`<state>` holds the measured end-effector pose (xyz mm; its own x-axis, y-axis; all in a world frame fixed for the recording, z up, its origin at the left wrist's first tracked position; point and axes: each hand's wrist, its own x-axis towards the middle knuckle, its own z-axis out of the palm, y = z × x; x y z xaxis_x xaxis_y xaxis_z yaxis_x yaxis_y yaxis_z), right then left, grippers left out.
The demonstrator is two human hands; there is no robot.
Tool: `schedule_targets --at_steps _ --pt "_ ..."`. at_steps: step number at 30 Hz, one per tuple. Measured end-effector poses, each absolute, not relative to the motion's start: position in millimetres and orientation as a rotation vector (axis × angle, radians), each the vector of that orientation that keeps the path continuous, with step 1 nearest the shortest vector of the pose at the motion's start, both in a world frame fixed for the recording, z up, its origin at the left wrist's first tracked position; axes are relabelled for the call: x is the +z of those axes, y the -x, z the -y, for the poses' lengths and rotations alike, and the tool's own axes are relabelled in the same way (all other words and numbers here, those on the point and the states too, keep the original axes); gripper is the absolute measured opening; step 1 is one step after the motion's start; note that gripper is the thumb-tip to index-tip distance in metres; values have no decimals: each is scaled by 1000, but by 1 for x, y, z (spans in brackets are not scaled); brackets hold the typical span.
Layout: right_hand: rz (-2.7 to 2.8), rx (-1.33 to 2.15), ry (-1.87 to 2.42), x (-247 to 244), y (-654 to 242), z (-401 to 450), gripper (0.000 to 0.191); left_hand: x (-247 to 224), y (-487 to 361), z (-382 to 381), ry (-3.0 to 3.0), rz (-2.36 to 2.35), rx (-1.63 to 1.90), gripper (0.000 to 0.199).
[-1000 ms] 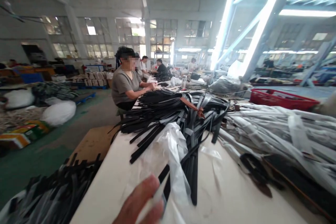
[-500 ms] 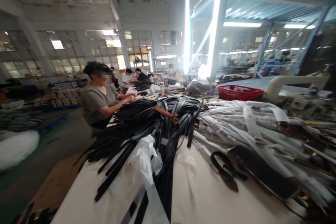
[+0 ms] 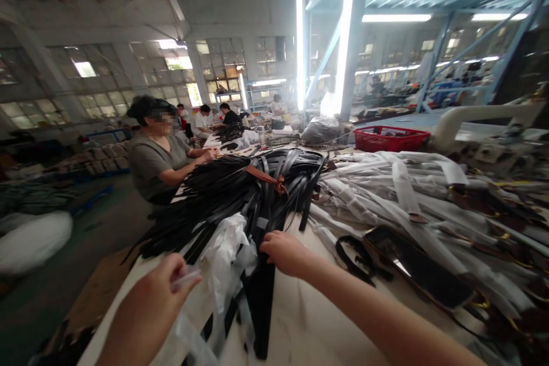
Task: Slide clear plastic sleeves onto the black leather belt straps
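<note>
Black straps [image 3: 223, 186] lie in a large heap on the pale table, bound by a brown tie [image 3: 268, 179]. At the lower left, my left hand [image 3: 156, 291] is closed on a strip of translucent plastic [image 3: 185, 279]. My right hand [image 3: 285, 251] is at the near side of the heap, its fingers pinched together at the black straps; what lies between the fingertips is hidden. Between my hands, crumpled translucent wrapping [image 3: 227, 246] rests over the straps.
White-wrapped straps [image 3: 364, 183] cover the table's right side, with a dark phone-like slab [image 3: 420, 266] on them. Behind stand a red basket [image 3: 390, 138] and a sewing machine [image 3: 480, 126]. A person [image 3: 158, 154] works at the left edge.
Both my hands have come into view, the left one with plastic in its fingers, the right one at the straps. The camera view has shifted slightly.
</note>
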<state>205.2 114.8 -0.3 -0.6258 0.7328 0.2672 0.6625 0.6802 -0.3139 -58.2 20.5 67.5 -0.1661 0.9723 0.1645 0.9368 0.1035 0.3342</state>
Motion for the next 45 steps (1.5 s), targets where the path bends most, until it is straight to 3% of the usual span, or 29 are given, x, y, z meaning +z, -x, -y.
schedule_targets --at_steps 3,7,14,20,25,31,42,45 --pt "2431 297 1076 -5 -207 -132 7 62 27 -28 -2016 -2172 348 18" --pt "2127 299 1186 5 -209 -113 19 48 7 -38 -2002 -2157 340 19" --pt "1764 1139 976 18 -192 -66 23 43 -23 -44 -2016 -2138 295 22" --pt "1622 1385 1024 3 -189 -67 28 39 -43 -36 -2004 -2118 245 18" --pt "1430 1573 894 8 -194 -73 34 39 -38 -32 -2088 -1728 620 30" --pt "1491 1620 787 13 -201 -75 43 32 -30 -27 -1583 -1622 1022 21" --pt "1580 1559 877 6 -191 -64 39 35 -34 -19 -1430 -1534 1152 14" --pt "1849 1310 895 20 -207 -67 34 35 -27 -19 -1435 -1641 1153 18"
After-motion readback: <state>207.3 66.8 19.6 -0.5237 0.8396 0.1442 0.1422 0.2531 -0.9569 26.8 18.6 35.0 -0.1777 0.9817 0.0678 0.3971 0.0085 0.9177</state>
